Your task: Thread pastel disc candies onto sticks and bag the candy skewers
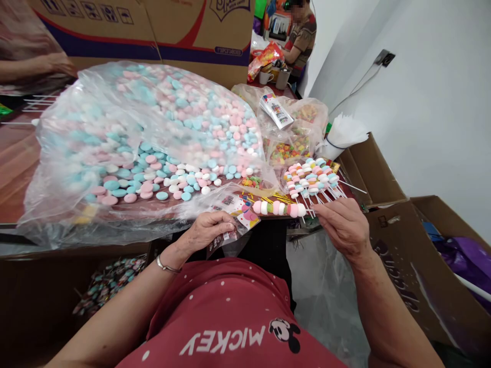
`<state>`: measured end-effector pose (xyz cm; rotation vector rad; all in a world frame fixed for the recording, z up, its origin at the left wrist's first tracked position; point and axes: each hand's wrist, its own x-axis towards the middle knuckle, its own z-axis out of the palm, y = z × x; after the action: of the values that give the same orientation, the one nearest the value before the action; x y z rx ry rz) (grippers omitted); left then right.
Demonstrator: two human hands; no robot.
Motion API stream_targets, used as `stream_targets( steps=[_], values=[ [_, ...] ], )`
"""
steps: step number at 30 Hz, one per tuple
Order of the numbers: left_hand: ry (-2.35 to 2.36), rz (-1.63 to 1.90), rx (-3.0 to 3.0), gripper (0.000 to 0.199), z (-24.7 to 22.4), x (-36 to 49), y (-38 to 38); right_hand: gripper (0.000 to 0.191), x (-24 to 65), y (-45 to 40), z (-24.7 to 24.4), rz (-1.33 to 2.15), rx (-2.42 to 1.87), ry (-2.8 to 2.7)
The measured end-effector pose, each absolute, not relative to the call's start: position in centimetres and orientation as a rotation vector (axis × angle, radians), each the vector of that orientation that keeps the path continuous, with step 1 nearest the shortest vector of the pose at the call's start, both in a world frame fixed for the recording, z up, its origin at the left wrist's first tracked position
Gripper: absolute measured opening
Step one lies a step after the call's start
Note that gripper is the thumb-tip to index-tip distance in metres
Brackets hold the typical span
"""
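Observation:
My left hand (215, 227) is closed on a clear plastic bag (232, 207) with a colourful printed top. In my right hand (341, 222), fingertips pinch the white stick of a candy skewer (280, 208), which lies level with its pink, white and green pieces pointing left, near the bag. Behind the right hand is a pile of similar candy skewers (310, 176) on the table. Yellow twist ties (282, 197) lie just behind the held skewer. A large clear sack of pink, white and blue candies (153, 128) spreads over the table to the left.
Behind the sack stands a big cardboard box (192, 41). Bags of ring candies (291, 148), a stack of printed cards (276, 110) and a white tub (337, 140) are at the back right. Open cartons (406, 255) flank the right side. Other people are at the far left and back.

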<state>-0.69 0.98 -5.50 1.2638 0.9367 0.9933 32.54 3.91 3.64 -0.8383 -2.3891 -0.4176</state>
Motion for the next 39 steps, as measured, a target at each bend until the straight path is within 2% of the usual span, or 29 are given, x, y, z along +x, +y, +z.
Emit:
stream_targets(
  steps=[7,13,20,31,39],
  values=[
    [0.901,0.97,1.215,0.027,-5.7,-1.0,1.1,0.024,32.3,3.9,3.8,-0.469,-0.709,-2.42],
    [0.842,0.806,1.257,0.032,-5.0,-1.6,1.7,0.022,32.3,3.9,4.8,-0.488,-0.673,-2.502],
    [0.754,0.603,1.414,0.034,-4.2,-2.3,2.9,0.02,32.2,4.7,4.7,-0.292,-0.747,-2.606],
    [0.808,0.767,1.458,0.024,-5.2,-2.6,2.8,0.019,31.7,4.7,4.9,-0.299,-0.819,-2.564],
    [0.807,0.776,1.312,0.027,-6.1,-2.4,2.4,0.018,31.8,4.0,5.3,-0.447,-0.77,-2.506]
  ],
)
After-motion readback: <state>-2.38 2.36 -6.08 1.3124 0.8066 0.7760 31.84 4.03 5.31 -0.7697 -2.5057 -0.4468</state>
